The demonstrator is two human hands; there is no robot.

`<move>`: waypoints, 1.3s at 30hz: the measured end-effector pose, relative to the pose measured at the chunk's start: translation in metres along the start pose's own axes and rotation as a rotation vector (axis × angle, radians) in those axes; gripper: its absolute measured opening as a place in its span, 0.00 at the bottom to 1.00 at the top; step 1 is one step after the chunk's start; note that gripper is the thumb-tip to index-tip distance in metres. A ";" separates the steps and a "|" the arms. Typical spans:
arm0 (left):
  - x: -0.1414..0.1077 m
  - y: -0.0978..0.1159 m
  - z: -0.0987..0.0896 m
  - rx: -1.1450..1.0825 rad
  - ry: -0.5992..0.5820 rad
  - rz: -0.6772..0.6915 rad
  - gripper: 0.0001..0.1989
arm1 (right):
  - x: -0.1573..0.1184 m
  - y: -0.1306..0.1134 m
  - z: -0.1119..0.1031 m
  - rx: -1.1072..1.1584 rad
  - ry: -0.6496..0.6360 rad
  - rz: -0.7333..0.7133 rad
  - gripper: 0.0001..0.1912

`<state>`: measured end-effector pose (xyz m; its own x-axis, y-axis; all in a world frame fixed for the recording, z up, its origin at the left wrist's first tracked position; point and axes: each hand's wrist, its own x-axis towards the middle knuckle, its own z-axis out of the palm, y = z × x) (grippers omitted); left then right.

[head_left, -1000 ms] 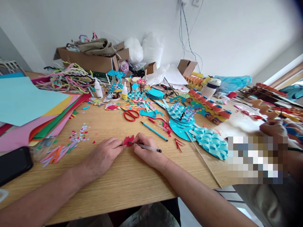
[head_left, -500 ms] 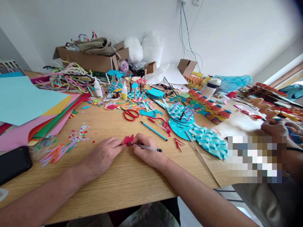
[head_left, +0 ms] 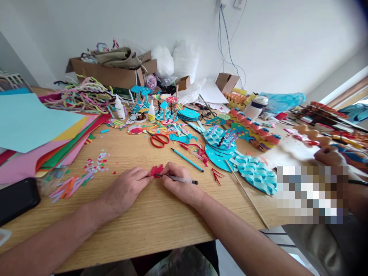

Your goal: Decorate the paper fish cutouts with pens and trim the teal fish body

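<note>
A small red paper cutout (head_left: 156, 171) lies on the wooden table between my hands. My left hand (head_left: 129, 188) rests on the table, its fingers together and their tips pressing the cutout's left edge. In my right hand (head_left: 179, 184) is a pen (head_left: 182, 179) with a clear barrel and dark ends, its tip at the red paper. Beyond the hands lie red-handled scissors (head_left: 160, 140) and a blue pen (head_left: 188, 160). Red paper strips (head_left: 217, 176) sit to the right.
Coloured paper sheets (head_left: 31, 122) and a black phone (head_left: 18, 200) are at the left. Woven blue paper crafts (head_left: 255, 174) and a wooden stick (head_left: 247, 194) lie right. Another person's hand (head_left: 330, 157) is at the far right. Glue bottles (head_left: 151, 112) stand behind.
My hands and the red cutout stay nearly in place; the pen's rear end has shifted slightly right. The other person's hand at the far right has moved a little.
</note>
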<state>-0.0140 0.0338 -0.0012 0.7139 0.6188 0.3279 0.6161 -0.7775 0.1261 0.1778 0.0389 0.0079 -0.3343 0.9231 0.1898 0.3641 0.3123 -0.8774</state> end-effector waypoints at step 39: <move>0.000 -0.001 0.003 -0.001 0.034 0.017 0.15 | -0.001 0.006 0.000 -0.035 -0.013 -0.016 0.05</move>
<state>-0.0142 0.0348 -0.0040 0.7122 0.6015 0.3618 0.6038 -0.7878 0.1212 0.1808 0.0398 0.0025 -0.3518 0.9150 0.1974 0.3890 0.3347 -0.8583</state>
